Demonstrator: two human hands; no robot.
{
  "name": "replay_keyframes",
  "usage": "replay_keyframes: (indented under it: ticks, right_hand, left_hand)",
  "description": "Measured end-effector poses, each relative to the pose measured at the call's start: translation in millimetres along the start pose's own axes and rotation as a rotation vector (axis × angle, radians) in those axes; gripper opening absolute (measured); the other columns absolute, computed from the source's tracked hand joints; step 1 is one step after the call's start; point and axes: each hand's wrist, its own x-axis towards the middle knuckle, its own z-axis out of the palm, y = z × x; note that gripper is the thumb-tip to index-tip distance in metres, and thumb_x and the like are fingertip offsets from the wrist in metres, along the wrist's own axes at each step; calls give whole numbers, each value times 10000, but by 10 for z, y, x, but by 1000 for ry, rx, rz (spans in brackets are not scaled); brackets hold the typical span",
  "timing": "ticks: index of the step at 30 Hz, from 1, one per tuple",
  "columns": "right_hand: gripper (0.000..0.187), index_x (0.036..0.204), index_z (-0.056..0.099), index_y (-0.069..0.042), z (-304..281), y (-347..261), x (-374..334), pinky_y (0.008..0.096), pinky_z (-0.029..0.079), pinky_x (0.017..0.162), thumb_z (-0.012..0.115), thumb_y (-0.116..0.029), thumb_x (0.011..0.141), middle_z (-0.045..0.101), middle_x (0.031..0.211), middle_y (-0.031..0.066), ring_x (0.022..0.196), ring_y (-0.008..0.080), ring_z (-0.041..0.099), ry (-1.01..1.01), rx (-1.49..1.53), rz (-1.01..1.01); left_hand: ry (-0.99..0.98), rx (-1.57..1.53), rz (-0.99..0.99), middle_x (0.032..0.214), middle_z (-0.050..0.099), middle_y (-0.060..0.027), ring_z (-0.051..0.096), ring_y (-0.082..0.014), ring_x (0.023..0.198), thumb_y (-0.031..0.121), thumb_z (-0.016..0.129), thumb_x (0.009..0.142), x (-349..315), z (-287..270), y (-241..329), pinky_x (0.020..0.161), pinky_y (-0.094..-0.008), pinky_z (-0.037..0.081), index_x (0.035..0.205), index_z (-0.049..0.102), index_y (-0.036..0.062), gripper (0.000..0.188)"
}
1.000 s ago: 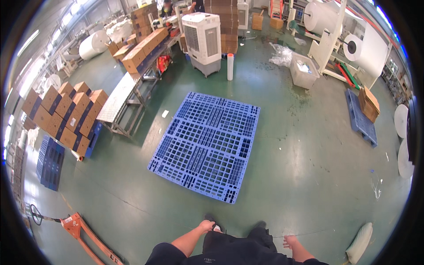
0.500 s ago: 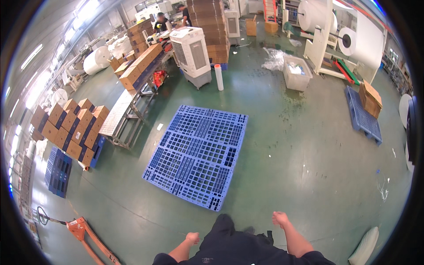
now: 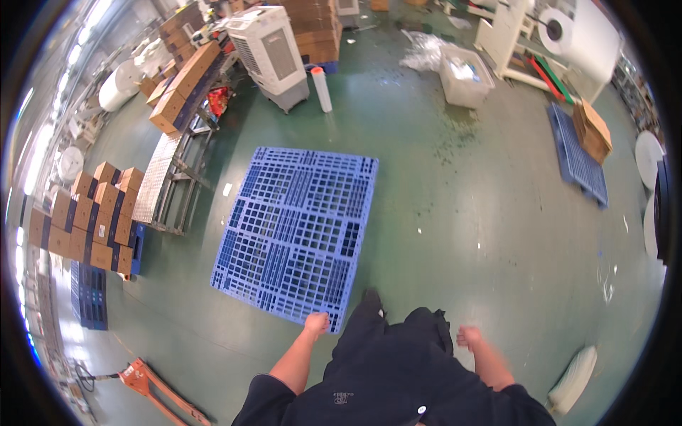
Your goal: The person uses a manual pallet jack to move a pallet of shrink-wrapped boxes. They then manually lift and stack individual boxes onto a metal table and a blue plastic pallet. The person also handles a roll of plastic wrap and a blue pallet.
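A blue plastic pallet with a grid top lies flat on the green floor in front of me. My left hand, fingers curled in with nothing visible in them, overlaps the pallet's near right corner in the picture. It appears to hang above that corner rather than grip it. To the right, over bare floor, my right hand is also loosely closed, with no object showing. My dark-clothed legs are in mid-step beside the pallet's right edge.
At left stand a metal bench, stacked cartons and an orange pallet jack. Beyond the pallet are an air cooler, a white roll and a plastic bin. Another blue pallet holds a carton at right.
I have stepped forward along the pallet's right side, so it sits nearer and further left. My left hand has swung forward and up; my right hand has moved slightly right.
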Motion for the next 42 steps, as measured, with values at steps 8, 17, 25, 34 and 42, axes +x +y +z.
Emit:
replay_keyframes:
  ticks: [8, 17, 25, 34, 42]
  right_hand:
    - [291, 996, 601, 16, 226, -1278, -100, 445, 550, 681, 568, -266, 935, 628, 881, 142, 782, 310, 641, -162, -364, -31]
    - [228, 980, 611, 8, 385, -3922, 1075, 379, 537, 591, 584, -206, 904, 640, 829, 118, 680, 229, 631, -188, -407, -141]
    - [313, 1076, 574, -2, 233, -5261, 1858, 390, 558, 594, 580, -285, 943, 622, 873, 136, 673, 249, 627, -135, -371, -247]
    - [380, 1178, 552, 12, 338, -5407, 1680, 407, 575, 654, 567, -298, 959, 641, 949, 151, 731, 271, 650, -322, -479, -98]
    - [376, 1148, 549, 40, -220, -6117, 1959, 448, 562, 670, 518, -292, 973, 626, 990, 182, 754, 294, 635, -142, -486, 54]
  left_hand:
    - [83, -34, 108, 757, 647, -47, 594, -142, 646, 218, 576, 868, 151, 560, 1545, 565, -283, 467, 865, 640, 45, 184]
    - [298, -267, -300, 607, 571, -79, 477, -191, 422, 149, 534, 847, 154, 717, 1052, 385, -316, 336, 741, 594, 53, 155]
    - [263, -124, -265, 798, 648, -58, 620, -187, 698, 248, 567, 841, 9, 1310, 1630, 575, -338, 494, 879, 637, 60, 204]
    - [309, -124, -196, 691, 625, -71, 572, -183, 574, 227, 559, 815, 836, 1616, 2569, 506, -332, 458, 769, 642, 45, 206]
    - [233, -110, -127, 685, 636, -72, 567, -184, 555, 234, 557, 817, 1630, 1869, 3198, 518, -344, 459, 767, 644, 35, 223]
